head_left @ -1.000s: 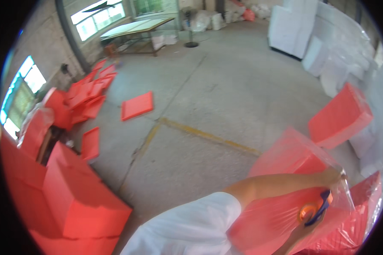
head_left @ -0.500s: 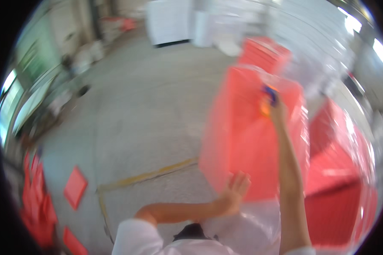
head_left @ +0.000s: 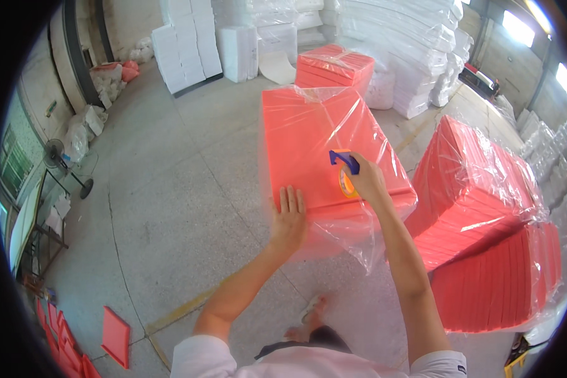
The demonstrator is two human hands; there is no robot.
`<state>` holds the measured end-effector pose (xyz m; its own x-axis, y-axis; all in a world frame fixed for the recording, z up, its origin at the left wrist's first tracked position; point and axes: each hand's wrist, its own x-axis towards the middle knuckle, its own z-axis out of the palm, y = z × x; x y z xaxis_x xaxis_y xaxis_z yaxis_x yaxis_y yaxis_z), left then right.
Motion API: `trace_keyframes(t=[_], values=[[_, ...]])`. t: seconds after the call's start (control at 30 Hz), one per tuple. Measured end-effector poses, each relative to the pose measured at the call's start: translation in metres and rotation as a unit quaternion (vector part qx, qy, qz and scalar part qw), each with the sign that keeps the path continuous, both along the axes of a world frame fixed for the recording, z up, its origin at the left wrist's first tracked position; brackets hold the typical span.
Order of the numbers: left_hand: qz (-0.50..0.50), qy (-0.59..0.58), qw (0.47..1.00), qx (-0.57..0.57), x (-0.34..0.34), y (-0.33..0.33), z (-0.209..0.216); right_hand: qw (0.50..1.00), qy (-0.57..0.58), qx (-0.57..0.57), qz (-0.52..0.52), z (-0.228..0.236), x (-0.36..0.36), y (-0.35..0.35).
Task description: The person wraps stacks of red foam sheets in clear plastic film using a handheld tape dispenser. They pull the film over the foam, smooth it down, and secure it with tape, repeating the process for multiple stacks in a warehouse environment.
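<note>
In front of me stands a stack of red foam sheets (head_left: 309, 132) inside a clear plastic bag, whose loose end (head_left: 353, 236) hangs down on my side. My left hand (head_left: 289, 216) lies on the stack's near left edge, fingers stretched out over the plastic. A blue tape dispenser (head_left: 345, 161) with an orange-yellow roll is in my right hand (head_left: 369, 179). The dispenser is over the middle of the top face; whether it touches the plastic I cannot tell.
To the right lie more bagged red stacks (head_left: 479, 183), one leaning on another. A smaller red stack (head_left: 335, 63) stands behind, before wrapped white foam piles (head_left: 397, 50). Loose red pieces (head_left: 116, 334) lie at lower left. A fan (head_left: 57, 154) stands by the left wall.
My right hand with the tape dispenser has come nearer to me from the stack's far side. My left hand now lies on its near left edge. The view has shifted and sharpened.
</note>
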<state>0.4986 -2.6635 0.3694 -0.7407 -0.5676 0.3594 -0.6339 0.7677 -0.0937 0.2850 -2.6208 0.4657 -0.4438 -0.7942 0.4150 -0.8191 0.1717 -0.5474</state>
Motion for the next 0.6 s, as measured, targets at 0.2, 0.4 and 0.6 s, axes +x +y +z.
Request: trace_keyframes(t=[0.2, 0.4, 0.6], values=[[-0.191, 0.029, 0.975, -0.112, -0.088, 0.02, -0.049, 0.997, -0.009, 0.081, 0.01, -0.005, -0.063, -0.107], [-0.266, 0.077, 0.958, 0.078, -0.131, -0.048, -0.013, 0.977, -0.075, 0.162, 0.115, 0.01, -0.099, -0.164], [-0.12, 0.276, 0.951, 0.075, -0.157, -0.168, 0.0, 0.985, -0.101, 0.092, 0.103, 0.077, -0.101, -0.129]])
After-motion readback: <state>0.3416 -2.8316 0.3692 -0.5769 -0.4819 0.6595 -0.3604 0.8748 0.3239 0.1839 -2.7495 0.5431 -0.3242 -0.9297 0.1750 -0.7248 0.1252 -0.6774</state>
